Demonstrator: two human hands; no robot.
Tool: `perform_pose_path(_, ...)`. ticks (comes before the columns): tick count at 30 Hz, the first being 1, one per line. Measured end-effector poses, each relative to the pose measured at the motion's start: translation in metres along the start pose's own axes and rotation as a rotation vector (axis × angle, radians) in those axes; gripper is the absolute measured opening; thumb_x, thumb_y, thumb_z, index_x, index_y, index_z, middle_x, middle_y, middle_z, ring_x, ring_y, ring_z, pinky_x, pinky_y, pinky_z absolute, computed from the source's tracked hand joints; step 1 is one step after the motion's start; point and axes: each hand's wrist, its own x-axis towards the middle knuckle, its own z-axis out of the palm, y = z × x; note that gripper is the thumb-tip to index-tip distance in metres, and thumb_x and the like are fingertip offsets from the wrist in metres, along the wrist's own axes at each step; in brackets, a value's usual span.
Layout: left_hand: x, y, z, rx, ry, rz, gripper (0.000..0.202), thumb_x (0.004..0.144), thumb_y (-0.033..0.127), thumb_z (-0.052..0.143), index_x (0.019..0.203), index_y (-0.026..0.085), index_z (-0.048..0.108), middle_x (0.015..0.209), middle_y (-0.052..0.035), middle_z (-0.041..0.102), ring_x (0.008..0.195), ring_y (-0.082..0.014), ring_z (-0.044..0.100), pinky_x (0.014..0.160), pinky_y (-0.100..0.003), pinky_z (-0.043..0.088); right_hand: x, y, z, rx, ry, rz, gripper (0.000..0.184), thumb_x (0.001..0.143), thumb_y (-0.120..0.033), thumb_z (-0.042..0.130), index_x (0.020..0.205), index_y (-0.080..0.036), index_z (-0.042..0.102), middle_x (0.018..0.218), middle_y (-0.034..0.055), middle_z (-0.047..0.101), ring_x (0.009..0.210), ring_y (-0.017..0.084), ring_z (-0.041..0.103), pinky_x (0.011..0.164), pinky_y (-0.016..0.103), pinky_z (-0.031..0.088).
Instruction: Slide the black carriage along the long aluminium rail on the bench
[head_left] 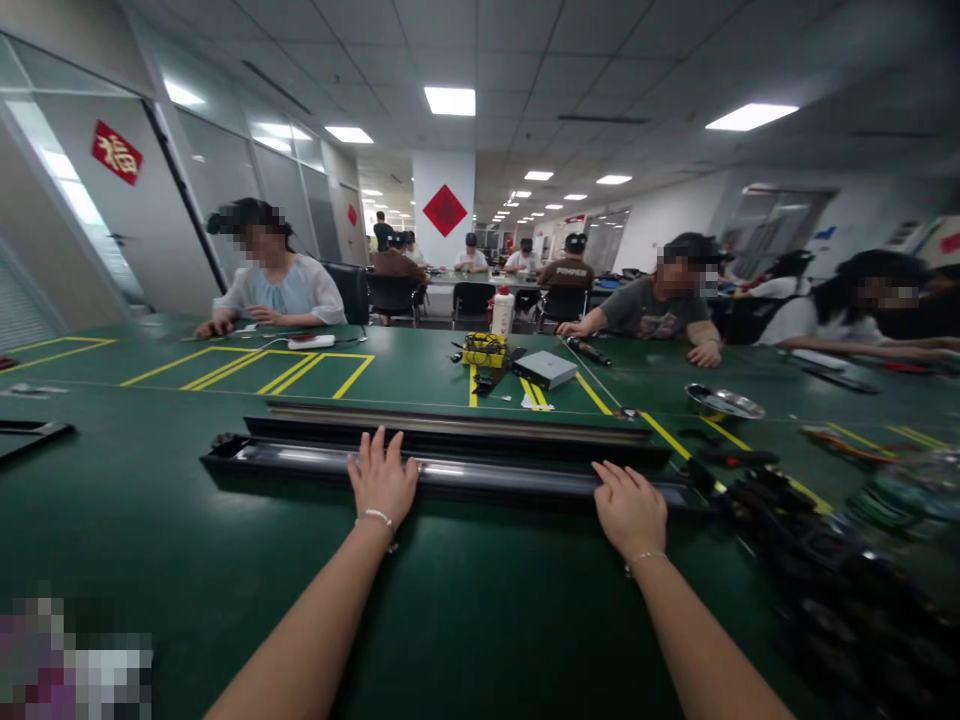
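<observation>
the long black tray (510,480) lies crosswise on the bench (300,590), likely for easy reach. the left hand (384,482), spread open without gripping, rests near its middle; the right hand (636,510), loosely bent toward one end, probably steadies it, its grip unclear.

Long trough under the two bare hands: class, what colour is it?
The long trough is black, with pale shiny highlights; best seen in the head view.
</observation>
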Motion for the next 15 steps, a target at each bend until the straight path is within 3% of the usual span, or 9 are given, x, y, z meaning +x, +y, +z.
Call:
perform_pose_path(5,0.040,-0.101,-0.019,0.113,0.008,-0.263,0.067,0.070,0.043,0.041,0.129,0.015,0.027,0.141,-0.0109,0.014,0.128,-0.0288,0.005,0.100,-0.050,0.009,0.001,0.003,0.002,0.003,-0.008,-0.011,0.042,0.075,-0.023,0.033,0.110,-0.030,0.054,0.115,-0.0027,0.055,0.107,0.020,0.041,0.087,0.039,0.031)
perform_pose_path(8,0.052,-0.145,-0.024,0.091,-0.016,-0.498,0.082,0.065,0.056,0.042,0.131,0.011,0.022,0.140,-0.0165,0.011,0.127,-0.0325,0.007,0.099,-0.050,0.013,0.002,0.004,0.002,0.000,-0.016,0.006,0.042,0.075,-0.025,0.032,0.111,-0.030,0.053,0.116,-0.0027,0.054,0.107,0.021,0.041,0.087,0.041,0.031)
perform_pose_path(11,0.056,-0.164,-0.025,0.027,-0.063,-0.635,0.095,0.058,0.064,0.044,0.133,0.013,0.015,0.140,-0.0186,0.007,0.127,-0.0341,0.007,0.098,-0.049,0.016,0.003,0.006,0.002,0.009,-0.037,0.016,0.043,0.075,-0.025,0.031,0.113,-0.030,0.052,0.118,-0.0027,0.052,0.108,0.021,0.041,0.089,0.041,0.031)
perform_pose_path(15,0.062,-0.172,-0.029,0.038,-0.021,-0.585,0.100,0.055,0.065,0.049,0.133,0.018,0.009,0.140,-0.0173,0.003,0.126,-0.0352,0.008,0.097,-0.050,0.018,0.005,0.011,0.005,0.011,-0.080,0.006,0.044,0.075,-0.027,0.030,0.114,-0.028,0.051,0.120,-0.0012,0.050,0.109,0.023,0.040,0.090,0.043,0.029)
